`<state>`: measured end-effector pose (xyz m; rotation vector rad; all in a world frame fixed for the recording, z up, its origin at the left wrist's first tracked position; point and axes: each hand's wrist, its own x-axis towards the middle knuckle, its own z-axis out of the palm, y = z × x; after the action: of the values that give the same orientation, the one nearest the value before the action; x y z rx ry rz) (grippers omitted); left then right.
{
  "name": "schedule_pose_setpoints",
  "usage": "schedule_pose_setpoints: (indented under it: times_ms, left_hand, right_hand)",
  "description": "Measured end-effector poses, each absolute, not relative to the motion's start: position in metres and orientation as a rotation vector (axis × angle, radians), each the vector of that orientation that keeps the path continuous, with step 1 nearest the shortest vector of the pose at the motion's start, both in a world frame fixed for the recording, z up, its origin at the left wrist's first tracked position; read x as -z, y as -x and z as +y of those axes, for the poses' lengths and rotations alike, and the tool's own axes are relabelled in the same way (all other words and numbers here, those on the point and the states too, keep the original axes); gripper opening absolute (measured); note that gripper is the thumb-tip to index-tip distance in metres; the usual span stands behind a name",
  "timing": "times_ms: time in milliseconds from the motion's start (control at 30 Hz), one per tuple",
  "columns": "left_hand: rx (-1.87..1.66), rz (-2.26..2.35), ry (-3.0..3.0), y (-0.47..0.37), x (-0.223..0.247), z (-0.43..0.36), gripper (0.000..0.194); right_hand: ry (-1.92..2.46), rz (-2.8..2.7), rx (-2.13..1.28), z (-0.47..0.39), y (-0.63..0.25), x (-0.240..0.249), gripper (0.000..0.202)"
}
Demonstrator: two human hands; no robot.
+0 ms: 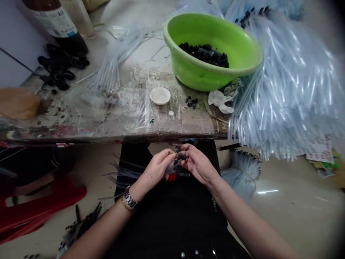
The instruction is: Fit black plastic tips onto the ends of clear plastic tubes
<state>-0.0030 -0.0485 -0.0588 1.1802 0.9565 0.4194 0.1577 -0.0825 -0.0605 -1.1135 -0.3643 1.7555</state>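
My left hand (159,167) is closed around a bundle of thin clear plastic tubes (122,174) over my lap. Their loose ends trail out to the left, and black tips (178,161) show at the other end, between my hands. The fingers of my right hand (199,165) are bent and closed at these black tips, their fingertips stained dark. They seem to pinch a small black piece, partly hidden by the fingers. Something red (171,177) peeks out beneath the bundle.
A green basin (188,75) of black pieces stands on the worn table (134,122), near a small white dish (160,96) and loose black bits (192,103). Clear tubes (285,79) are heaped at right. Dark bottle (61,28), black rings (60,73) at left; red stool (54,205) below.
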Motion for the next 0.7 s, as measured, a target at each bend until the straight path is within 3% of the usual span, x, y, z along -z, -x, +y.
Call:
schedule_pose_setpoints:
  times_ms: [167, 333, 533, 700]
  left_hand:
    - [-0.526, 0.988, -0.992, 0.006, 0.062, -0.042, 0.030]
    - [-0.548, 1.030, -1.118, 0.008, 0.062, -0.038, 0.029]
    - [-0.555, 0.986, -1.323, 0.005, 0.063, -0.042, 0.028]
    - [-0.561, 0.962, -1.138, 0.007, 0.074, -0.047, 0.035]
  right_hand:
    - [1.243, -0.595, -1.599, -0.086, -0.161, 0.071, 0.030]
    - [1.135, -0.738, -1.840, -0.098, -0.153, 0.081, 0.063]
    - [1.182, -0.816, -1.596, -0.089, -0.128, 0.076, 0.045]
    - [1.128, -0.633, -1.616, -0.084, -0.115, 0.078, 0.041]
